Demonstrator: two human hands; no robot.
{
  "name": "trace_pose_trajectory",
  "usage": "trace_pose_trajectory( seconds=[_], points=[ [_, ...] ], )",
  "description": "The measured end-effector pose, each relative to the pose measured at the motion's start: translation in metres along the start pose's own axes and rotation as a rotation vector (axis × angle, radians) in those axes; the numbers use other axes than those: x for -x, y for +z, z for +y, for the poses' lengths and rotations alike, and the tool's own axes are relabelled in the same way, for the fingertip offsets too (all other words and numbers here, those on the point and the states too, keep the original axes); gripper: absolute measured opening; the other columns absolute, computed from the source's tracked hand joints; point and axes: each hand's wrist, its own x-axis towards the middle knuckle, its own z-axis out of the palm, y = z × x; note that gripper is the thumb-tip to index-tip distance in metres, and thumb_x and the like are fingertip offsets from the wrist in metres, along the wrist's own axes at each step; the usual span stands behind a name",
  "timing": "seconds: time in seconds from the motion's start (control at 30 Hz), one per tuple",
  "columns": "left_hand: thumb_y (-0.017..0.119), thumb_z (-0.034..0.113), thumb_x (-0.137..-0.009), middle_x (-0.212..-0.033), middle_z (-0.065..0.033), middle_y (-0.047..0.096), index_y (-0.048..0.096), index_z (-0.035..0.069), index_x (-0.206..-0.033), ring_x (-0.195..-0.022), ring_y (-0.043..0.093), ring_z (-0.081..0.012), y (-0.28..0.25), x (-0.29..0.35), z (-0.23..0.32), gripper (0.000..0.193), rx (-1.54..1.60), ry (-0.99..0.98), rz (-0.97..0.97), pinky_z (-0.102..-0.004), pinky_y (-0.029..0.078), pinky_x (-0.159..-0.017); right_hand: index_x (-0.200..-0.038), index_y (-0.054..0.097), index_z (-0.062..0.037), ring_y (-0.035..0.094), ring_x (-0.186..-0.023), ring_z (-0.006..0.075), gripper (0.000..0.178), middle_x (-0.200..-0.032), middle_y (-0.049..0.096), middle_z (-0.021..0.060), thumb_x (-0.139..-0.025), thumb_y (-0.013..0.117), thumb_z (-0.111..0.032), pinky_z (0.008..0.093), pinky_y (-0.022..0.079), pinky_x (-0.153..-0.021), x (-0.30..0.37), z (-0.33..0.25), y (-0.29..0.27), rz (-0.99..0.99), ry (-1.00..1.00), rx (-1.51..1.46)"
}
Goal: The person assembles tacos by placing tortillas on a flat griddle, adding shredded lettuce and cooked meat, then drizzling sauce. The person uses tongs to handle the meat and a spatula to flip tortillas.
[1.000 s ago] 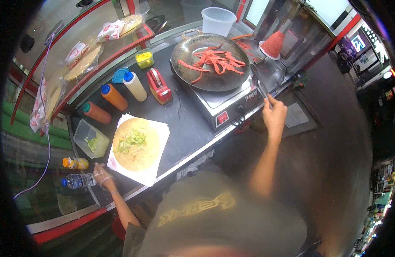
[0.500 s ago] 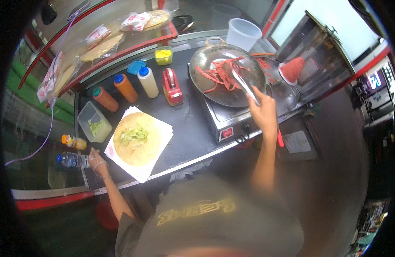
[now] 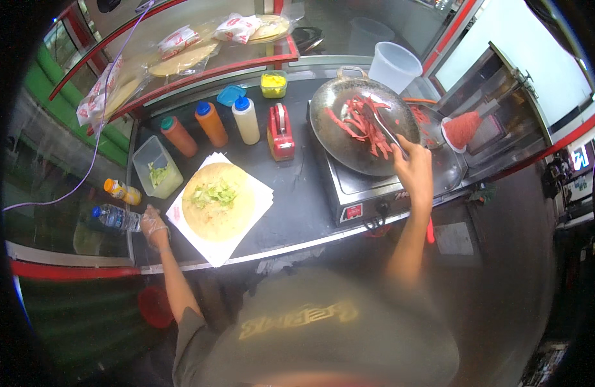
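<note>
Now, in the head view, my right hand (image 3: 413, 169) is closed around the tongs (image 3: 389, 132), and their tips are down among the red strips (image 3: 357, 119) in the pan (image 3: 339, 149). A second ago the tongs were off at the pan's right side, away from the strips; since then they have swung in, and the strips have bunched around them, so I judge the turning to be properly under way. My left hand (image 3: 154, 229), in a clear glove, rests by the base of a water bottle (image 3: 120, 218) at the far-left end; its fingers look curled, but whether they grip anything I cannot tell

As for edges, the pan sits on the stove (image 3: 368, 197), at the right of the dark surface (image 3: 291, 206), its near rim close to my wrist. The white paper (image 3: 260, 201) under the flatbread (image 3: 201, 222) and lettuce (image 3: 214, 195) reaches a corner to the near edge. Between paper and stove runs a bare stretch; beyond it, the red dispenser (image 3: 281, 138) and squeeze bottles (image 3: 210, 126) bound the far side
</note>
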Motion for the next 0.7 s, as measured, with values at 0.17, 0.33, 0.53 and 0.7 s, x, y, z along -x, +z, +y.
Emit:
trace_pose_trajectory(
  seconds=[0.17,0.33,0.53,0.7],
  points=[
    [0.053,0.038,-0.114,-0.091,-0.0236,0.078,0.078,-0.003,-0.094,-0.086,0.074,-0.0407,0.007,-0.005,-0.013,0.052,-0.051,0.088,0.007,-0.0509,0.052,-0.080,-0.130,0.075,0.0042,0.074,-0.082,0.0481,0.036,-0.090,0.069,0.0354,-0.099,0.072,-0.014,0.0503,0.054,-0.073,0.011,0.000,-0.001,-0.127,-0.068,0.058],
    [0.054,0.036,-0.113,-0.092,-0.0233,0.078,0.078,-0.003,-0.094,-0.085,0.072,-0.0409,0.006,-0.005,-0.010,0.050,-0.002,0.023,-0.011,-0.0510,0.051,-0.080,-0.131,0.074,0.0058,0.074,-0.087,0.0510,0.038,-0.095,0.073,0.0348,-0.099,0.073,-0.013,0.0534,0.055,-0.078,0.005,0.000,-0.012,-0.025,-0.022,0.070],
    [0.054,0.036,-0.113,-0.093,-0.0235,0.078,0.078,-0.003,-0.095,-0.084,0.071,-0.0411,-0.004,0.002,0.011,0.050,-0.062,0.004,-0.012,-0.0504,0.050,-0.079,-0.132,0.074,0.0050,0.077,-0.094,0.0450,0.039,-0.106,0.075,0.0333,-0.098,0.076,-0.015,0.0451,0.057,-0.085,-0.005,0.005,-0.024,-0.140,0.053,0.130],
    [0.053,0.040,-0.113,-0.096,-0.0247,0.078,0.078,-0.004,-0.096,-0.087,0.072,-0.0422,0.000,-0.001,0.011,0.052,-0.030,-0.065,-0.027,-0.0511,0.050,-0.080,-0.131,0.076,0.0017,0.072,-0.082,0.0434,0.035,-0.095,0.075,0.0287,-0.099,0.076,-0.013,0.0446,0.055,-0.079,-0.005,0.022,-0.035,-0.017,-0.087,0.183]
  ],
)
